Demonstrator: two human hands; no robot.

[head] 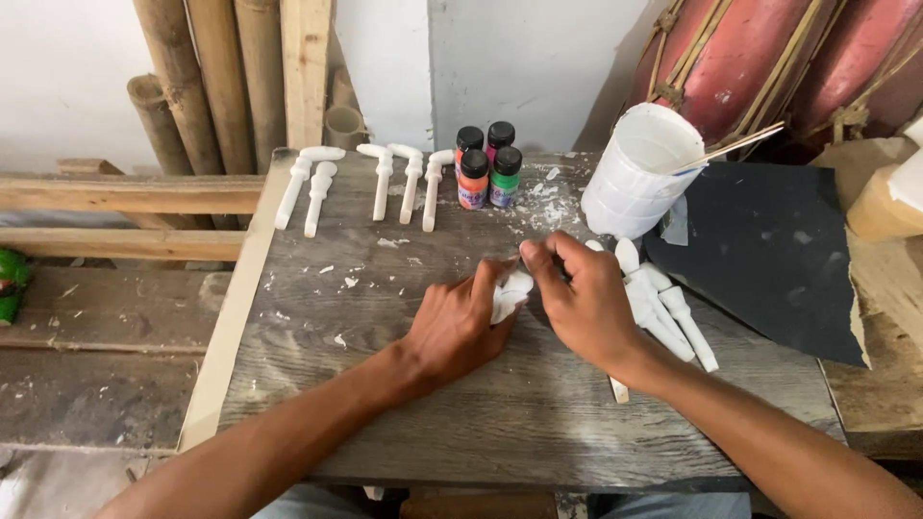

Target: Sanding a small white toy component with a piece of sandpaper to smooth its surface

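Fingers of the left hand [454, 325] and right hand [582, 303] are pinching one small white piece [510, 293] at the tabletop [404, 404] centre. White carved pieces [663, 312] are lying at three o'clock, paint bottles [488, 165] standing at twelve.

Weathered grey board [385, 404] serving as the work surface, flecked with white chips. Along its far edge lie five white pegs [383, 181] in a row, with four paint bottles [488, 163] just beside them. At right stand a white cup [635, 173] and a dark sheet [769, 250]; more pegs [673, 312] lie between.
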